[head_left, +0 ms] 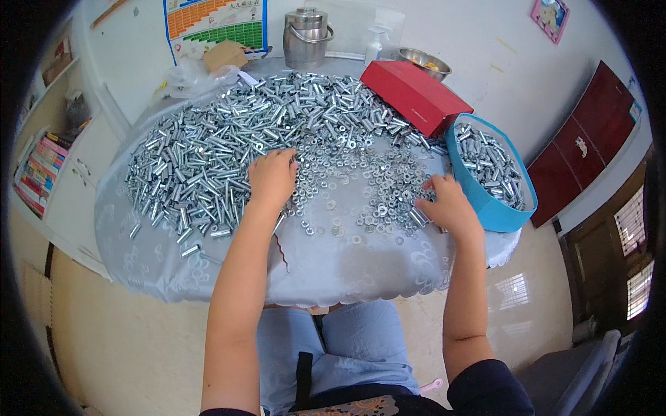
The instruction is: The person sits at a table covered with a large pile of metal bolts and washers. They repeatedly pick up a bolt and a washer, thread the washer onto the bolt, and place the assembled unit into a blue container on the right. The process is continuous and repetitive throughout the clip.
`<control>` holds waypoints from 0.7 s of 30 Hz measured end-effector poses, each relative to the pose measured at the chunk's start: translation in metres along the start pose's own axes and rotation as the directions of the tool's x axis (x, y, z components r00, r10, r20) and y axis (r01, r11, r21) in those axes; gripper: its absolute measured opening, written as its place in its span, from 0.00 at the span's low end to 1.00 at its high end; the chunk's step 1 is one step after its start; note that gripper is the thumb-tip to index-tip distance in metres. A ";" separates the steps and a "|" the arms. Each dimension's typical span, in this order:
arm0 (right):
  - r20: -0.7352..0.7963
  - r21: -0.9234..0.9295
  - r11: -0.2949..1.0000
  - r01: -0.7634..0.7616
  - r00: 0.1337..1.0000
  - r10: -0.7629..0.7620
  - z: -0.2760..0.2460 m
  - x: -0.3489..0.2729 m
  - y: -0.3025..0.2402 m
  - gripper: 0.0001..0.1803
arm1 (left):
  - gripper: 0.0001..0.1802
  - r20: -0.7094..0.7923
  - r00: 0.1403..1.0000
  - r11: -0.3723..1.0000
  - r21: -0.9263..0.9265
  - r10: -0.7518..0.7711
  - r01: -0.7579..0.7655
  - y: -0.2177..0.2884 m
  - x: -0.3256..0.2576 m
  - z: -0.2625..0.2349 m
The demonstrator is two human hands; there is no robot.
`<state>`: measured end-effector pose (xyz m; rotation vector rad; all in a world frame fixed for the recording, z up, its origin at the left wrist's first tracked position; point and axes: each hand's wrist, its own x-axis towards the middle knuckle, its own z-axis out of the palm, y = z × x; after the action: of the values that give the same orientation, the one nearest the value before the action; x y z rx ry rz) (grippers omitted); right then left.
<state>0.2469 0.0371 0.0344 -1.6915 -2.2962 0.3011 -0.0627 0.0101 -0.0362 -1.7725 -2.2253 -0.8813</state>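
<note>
A wide pile of silvery metal sleeves (201, 152) covers the far and left part of the table. My left hand (272, 179) is at the pile's right side, its fingers bent down and the thumb close to them; what lies under the fingertips is hidden. Loose washers and nuts (388, 201) are spread between my two hands. At the right edge of this spread is my right hand (451, 206), thumb and forefinger apart. A few sleeves (418, 218) lie right by its thumb.
A blue tub (485, 208) full of sleeves stands right of my right hand. Behind it are a red box (416, 97) and a metal bowl (433, 64). A steel pot (305, 41), a spray bottle (374, 45) and a plastic bag (191, 80) line the far edge.
</note>
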 end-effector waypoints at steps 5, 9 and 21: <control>0.120 0.134 0.991 -0.025 0.993 0.009 0.013 -0.013 0.029 0.16 | 0.12 0.015 1.000 1.000 0.012 0.006 -0.007 0.005 0.001 0.001; -0.142 0.104 0.969 0.225 0.967 -0.210 0.020 -0.029 0.031 0.20 | 0.12 0.025 1.000 1.000 0.003 -0.013 0.013 0.005 -0.001 -0.001; -0.257 -0.114 0.961 0.251 0.927 -0.273 0.066 -0.009 0.047 0.41 | 0.13 0.021 1.000 1.000 0.019 0.004 -0.005 0.007 -0.002 -0.002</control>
<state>0.2693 0.0418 -0.0441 -1.3368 -2.3114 -0.0750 -0.0557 0.0086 -0.0332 -1.7862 -2.2340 -0.8415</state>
